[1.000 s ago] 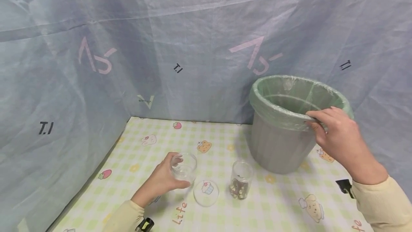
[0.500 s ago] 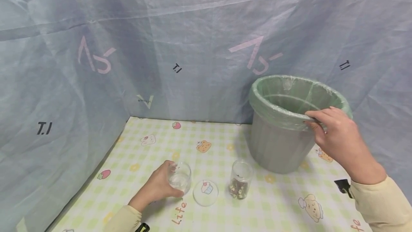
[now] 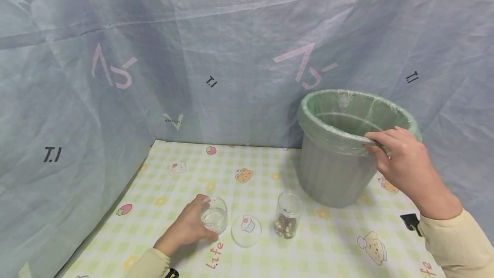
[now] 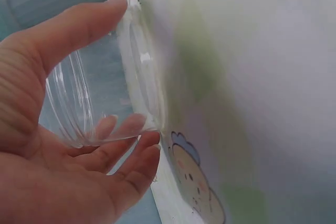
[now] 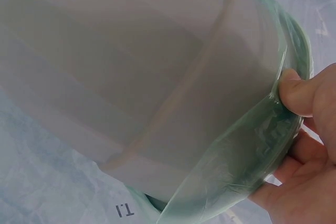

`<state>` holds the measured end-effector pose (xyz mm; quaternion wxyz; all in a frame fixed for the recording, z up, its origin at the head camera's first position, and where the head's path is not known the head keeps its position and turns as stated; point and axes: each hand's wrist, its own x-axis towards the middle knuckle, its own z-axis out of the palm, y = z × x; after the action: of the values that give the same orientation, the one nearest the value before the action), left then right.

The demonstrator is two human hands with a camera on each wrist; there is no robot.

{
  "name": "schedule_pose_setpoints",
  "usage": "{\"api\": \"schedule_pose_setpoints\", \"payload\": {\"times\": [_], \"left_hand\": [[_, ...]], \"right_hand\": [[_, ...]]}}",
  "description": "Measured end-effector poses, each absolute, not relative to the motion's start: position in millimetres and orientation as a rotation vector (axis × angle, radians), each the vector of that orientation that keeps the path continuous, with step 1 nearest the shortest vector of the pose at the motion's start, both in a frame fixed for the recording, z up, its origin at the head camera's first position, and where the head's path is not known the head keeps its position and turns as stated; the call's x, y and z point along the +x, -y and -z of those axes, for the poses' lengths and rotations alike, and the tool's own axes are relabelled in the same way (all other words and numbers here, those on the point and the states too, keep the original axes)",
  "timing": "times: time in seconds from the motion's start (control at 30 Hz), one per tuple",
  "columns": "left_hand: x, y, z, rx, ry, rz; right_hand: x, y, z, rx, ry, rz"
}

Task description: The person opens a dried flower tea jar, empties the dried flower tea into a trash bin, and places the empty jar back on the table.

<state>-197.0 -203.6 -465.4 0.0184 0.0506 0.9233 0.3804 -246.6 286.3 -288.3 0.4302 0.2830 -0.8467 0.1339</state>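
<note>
A clear jar (image 3: 214, 216) stands upright on the patterned tablecloth, and my left hand (image 3: 189, 224) holds it round the side. Seen from the left wrist, the thumb lies on one side of the jar (image 4: 100, 95) and the fingers on the other. To its right lies a flat, clear round disc (image 3: 246, 237), like a lid. Beyond that is a taller clear jar (image 3: 287, 216) with dark and pale bits in its bottom. My right hand (image 3: 403, 162) pinches the rim of a grey trash can (image 3: 332, 179), over the green bag (image 5: 236, 156) folded across it.
A checked tablecloth (image 3: 308, 252) with cartoon prints covers the table. Blue-grey fabric (image 3: 231, 55) hangs behind and at both sides. The trash can stands at the back right, higher than the jars, with its bag-lined mouth tilted towards me.
My left hand has lowered the clear jar and brought it slightly left and nearer, down onto the tablecloth. The right hand keeps its place on the trash can's rim.
</note>
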Motion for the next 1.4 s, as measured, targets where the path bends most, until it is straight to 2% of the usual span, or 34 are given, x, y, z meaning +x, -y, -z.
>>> {"api": "schedule_pose_setpoints", "payload": {"times": [1.1,1.4], "left_hand": [[-194.0,202.1,461.6,0.139,-2.836,-1.171],[-190.7,205.5,440.7,0.162,-2.844,-1.097]], "right_hand": [[-243.7,-287.7,285.8,0.716,2.150,-0.356],[-242.6,-289.3,284.7,0.724,2.153,-0.380]]}}
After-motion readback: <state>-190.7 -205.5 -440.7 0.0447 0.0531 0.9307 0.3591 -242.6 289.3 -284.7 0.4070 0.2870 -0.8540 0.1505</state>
